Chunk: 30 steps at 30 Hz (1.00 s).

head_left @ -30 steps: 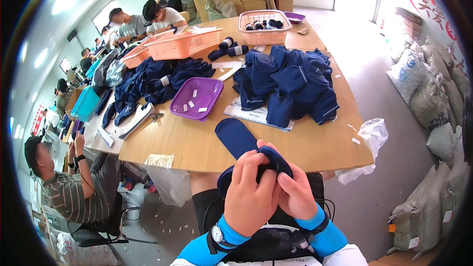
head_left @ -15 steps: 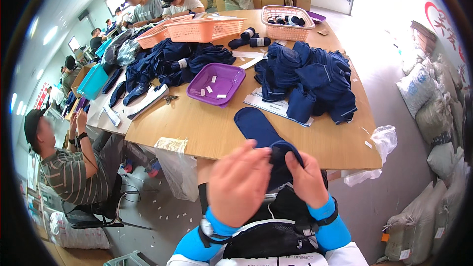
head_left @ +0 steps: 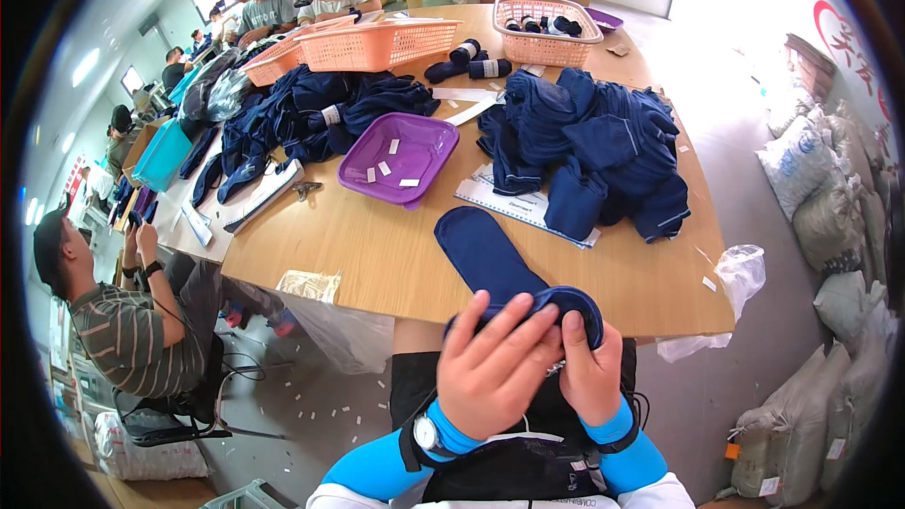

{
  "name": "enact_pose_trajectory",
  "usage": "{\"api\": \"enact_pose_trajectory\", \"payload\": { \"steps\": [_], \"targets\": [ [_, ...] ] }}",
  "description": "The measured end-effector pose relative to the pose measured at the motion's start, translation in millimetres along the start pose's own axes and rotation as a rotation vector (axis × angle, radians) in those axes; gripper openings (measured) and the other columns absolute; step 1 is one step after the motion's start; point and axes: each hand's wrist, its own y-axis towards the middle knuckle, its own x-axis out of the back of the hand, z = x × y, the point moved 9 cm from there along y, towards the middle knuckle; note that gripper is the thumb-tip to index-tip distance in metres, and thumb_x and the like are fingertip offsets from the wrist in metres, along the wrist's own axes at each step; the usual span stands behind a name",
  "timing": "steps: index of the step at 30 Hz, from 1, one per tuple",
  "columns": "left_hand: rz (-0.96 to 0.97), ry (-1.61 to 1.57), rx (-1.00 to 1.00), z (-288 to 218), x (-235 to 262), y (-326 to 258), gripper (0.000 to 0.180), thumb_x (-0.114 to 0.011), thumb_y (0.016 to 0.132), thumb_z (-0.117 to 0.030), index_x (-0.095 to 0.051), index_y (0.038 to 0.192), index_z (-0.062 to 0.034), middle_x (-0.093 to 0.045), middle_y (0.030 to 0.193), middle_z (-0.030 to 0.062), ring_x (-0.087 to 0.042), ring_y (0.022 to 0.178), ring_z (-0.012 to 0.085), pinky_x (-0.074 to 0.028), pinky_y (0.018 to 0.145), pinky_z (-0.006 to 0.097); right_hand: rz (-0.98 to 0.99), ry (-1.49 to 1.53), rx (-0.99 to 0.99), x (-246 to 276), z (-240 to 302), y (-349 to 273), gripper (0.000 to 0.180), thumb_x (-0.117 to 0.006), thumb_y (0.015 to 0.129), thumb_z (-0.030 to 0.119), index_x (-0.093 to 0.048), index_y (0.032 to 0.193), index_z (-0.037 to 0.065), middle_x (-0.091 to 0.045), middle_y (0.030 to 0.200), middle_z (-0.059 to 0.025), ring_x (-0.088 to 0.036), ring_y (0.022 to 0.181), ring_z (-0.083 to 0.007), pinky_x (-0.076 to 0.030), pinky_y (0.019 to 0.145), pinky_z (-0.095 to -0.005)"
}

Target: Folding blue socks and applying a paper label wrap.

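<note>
A navy sock (head_left: 485, 250) stretches from the wooden tabletop over its near edge to my hands, its foot part lying flat. My right hand (head_left: 592, 377) grips the bunched or folded near end, thumb on top. Across that same end lies my left hand (head_left: 495, 368), fingers straight and slightly spread, touching the fabric. What is under the left palm is hidden. Beyond the sock a heap of navy socks (head_left: 603, 146) rests partly on a printed white card sheet (head_left: 514, 205). A purple tray (head_left: 401, 158) holding several small white labels stands to the left.
Orange baskets (head_left: 377, 45) and another navy sock heap (head_left: 302, 113) occupy the far left. A pink basket (head_left: 547, 33) with banded sock bundles stands at the back. Small metal snips (head_left: 305, 188) lie left of the tray. A seated co-worker (head_left: 141, 320) is at left; sacks (head_left: 787, 424) line the right.
My left hand has swung down and right, its fingers now laid out over the sock's near end. The right hand still grips the sock, slightly lower. The whole view has shifted a little.
</note>
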Motion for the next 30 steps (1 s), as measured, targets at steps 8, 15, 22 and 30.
{"api": "enact_pose_trajectory", "payload": {
  "steps": [8, 15, 22, 30],
  "targets": [
    [0.329, -0.191, 0.62, 124.5, -36.0, 17.1, 0.029, -0.074, 0.097, -0.019, -0.067, 0.12, -0.0032, -0.075, 0.115, 0.0177, -0.073, 0.105, 0.0375, -0.058, 0.087, 0.047, 0.091, -0.409, -0.12, 109.3, -2.7, 80.4, 0.047, -0.067, 0.108, 0.04, -0.072, 0.109, -0.007, -0.073, 0.092, -0.0009, -0.061, 0.086, -0.0075, -0.053, 0.077, -0.0286],
    [0.524, 0.505, 0.7, 212.0, -76.0, 18.3, 0.038, -0.073, 0.097, -0.036, -0.067, 0.109, 0.0002, -0.072, 0.1, 0.0214, -0.07, 0.1, 0.0422, -0.057, 0.084, 0.05, 0.106, -0.504, -0.016, 98.9, -4.8, 79.6, 0.045, -0.066, 0.109, 0.037, -0.072, 0.115, -0.007, -0.071, 0.09, -0.0045, -0.057, 0.087, -0.0107, -0.052, 0.081, -0.0312],
    [0.336, 0.06, 0.628, 186.3, -58.1, 28.9, 0.021, -0.076, 0.095, -0.022, -0.063, 0.096, -0.0051, -0.069, 0.088, 0.0164, -0.069, 0.079, 0.0369, -0.053, 0.069, 0.045, 0.117, -0.427, -0.024, 106.1, -13.4, 77.5, 0.044, -0.067, 0.109, 0.037, -0.071, 0.112, -0.007, -0.068, 0.086, -0.0028, -0.054, 0.086, -0.0096, -0.05, 0.079, -0.0296],
    [-0.146, -0.543, 0.465, 114.9, 43.1, 123.8, 0.04, -0.079, 0.085, 0.005, -0.061, 0.12, -0.0045, -0.071, 0.099, 0.008, -0.07, 0.086, 0.0135, -0.054, 0.073, 0.028, 0.121, -0.363, -0.036, 107.0, -11.8, 77.1, 0.04, -0.065, 0.11, 0.032, -0.071, 0.112, -0.007, -0.071, 0.089, -0.0035, -0.058, 0.086, -0.0098, -0.052, 0.079, -0.0298]
  ]
}}
